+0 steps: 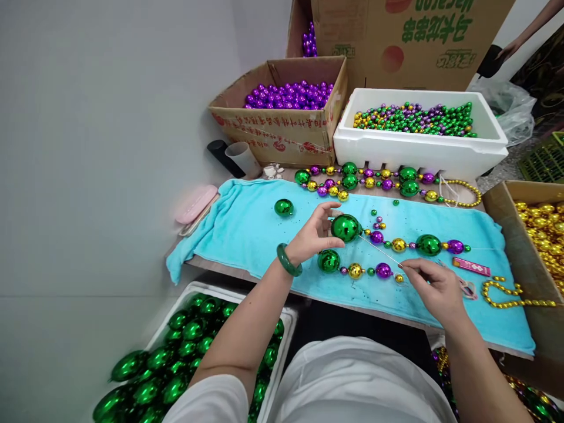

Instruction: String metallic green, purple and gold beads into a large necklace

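My left hand [314, 234], with a green bangle [288, 260] at the wrist, is curled around a large shiny green bead [346, 228]. From that bead a thin pale string [379, 249] runs to my right hand [434, 286], pinched between thumb and fingers. Right of the green bead lies a strung row of beads, with a gold bead [399, 245], another green bead [428, 245] and a purple bead [455, 247]. Nearer me, a second row starts with a green bead [328, 261] and ends at a small gold bead [399, 278]. A loose green bead [284, 207] rests to the left.
On the blue towel [247, 235] are a pink packet [471, 267] and a gold bead chain [502, 294]. Behind stand a carton of purple beads [275, 138] and a white foam box [418, 144]. A gold-bead carton [511, 211] is right; a green-bead foam box [282, 358] sits below left.
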The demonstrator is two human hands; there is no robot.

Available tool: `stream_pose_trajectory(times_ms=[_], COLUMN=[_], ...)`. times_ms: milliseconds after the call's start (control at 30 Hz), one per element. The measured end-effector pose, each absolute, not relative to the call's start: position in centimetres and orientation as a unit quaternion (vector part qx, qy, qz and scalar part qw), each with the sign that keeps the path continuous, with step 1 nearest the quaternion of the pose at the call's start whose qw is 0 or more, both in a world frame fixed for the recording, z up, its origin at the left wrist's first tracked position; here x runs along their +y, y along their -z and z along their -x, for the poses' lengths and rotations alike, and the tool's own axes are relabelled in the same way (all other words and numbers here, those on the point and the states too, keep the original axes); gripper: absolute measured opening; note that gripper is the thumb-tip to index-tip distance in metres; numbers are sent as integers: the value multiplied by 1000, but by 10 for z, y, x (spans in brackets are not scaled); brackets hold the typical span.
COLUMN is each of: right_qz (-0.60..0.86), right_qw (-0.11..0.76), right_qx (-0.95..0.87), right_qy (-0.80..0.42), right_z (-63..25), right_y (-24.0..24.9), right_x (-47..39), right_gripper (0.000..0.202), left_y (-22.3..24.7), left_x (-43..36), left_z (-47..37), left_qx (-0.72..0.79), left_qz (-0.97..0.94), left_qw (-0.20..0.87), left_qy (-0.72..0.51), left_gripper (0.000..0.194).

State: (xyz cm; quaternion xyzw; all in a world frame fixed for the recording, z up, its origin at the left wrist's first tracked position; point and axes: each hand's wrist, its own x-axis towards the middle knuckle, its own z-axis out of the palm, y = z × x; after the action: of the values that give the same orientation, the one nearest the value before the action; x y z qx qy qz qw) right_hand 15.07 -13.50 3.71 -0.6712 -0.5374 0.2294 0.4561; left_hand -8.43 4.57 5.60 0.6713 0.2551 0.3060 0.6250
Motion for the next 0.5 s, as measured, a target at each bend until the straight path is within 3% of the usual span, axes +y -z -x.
stream_pose_trajectory(times_ms=[233,500], right_qz=[669,656], right_qw=[468,491], right_qx=[-521,-491], right_qy=[-248,-296], right_z=[-151,-158], right_y=[-27,-15], right_x=[-134,-135], right_gripper=[18,18], left_y=[-41,-44], left_x=[27,18], left_z=[59,53], left_qx=[269,254], left_qz=[-588,-584], left_qw=[662,684], left_qy=[-379,-356], left_gripper=[68,68])
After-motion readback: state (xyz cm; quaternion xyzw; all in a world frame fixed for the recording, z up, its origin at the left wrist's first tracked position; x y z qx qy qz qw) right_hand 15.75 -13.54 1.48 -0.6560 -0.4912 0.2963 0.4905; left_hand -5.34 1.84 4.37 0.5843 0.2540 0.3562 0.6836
